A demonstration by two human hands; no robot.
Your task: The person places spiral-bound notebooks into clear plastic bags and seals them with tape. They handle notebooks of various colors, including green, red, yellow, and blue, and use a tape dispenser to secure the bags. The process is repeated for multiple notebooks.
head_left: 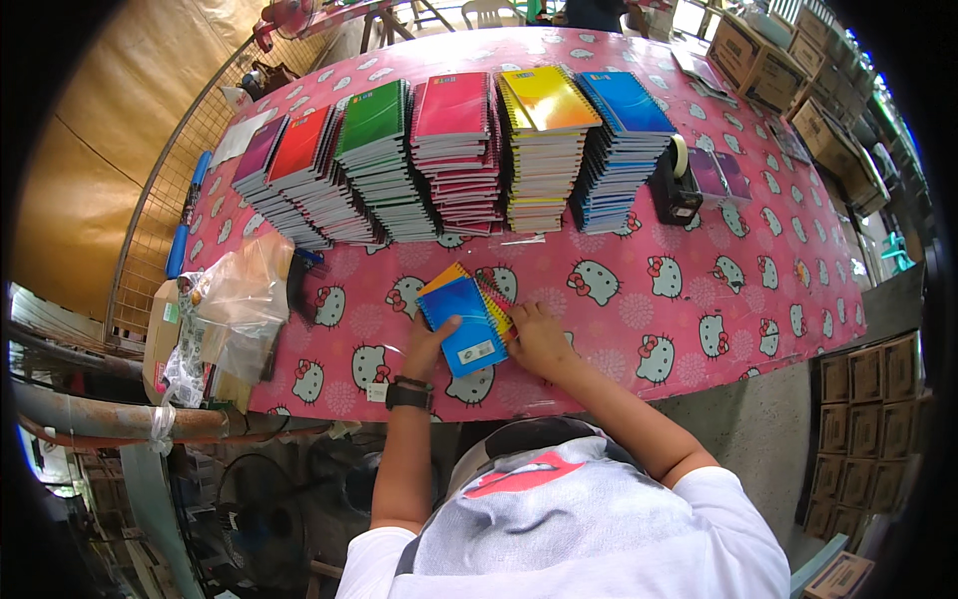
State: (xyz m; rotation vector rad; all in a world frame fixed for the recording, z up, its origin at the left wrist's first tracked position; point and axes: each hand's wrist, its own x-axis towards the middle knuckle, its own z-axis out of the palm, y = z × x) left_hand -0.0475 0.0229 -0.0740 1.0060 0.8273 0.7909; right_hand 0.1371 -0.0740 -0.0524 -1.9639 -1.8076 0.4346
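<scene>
at the frame's centre, the left hand [427, 344] grasps fanned notebooks [462, 317], blue uppermost; the right hand [539, 341] grips their edges.

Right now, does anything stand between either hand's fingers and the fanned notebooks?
Nothing visible does: the left hand directly holds the blue notebook on top, and the right hand touches the right side of the notebooks beneath.

Over my feed I see the left forearm [401, 461] rising nearly straight, the left hand [429, 344] gripping with its thumb [450, 326] on top, while the right forearm [624, 404] slants inward, the right hand's [542, 341] fingers [518, 317] bent
</scene>
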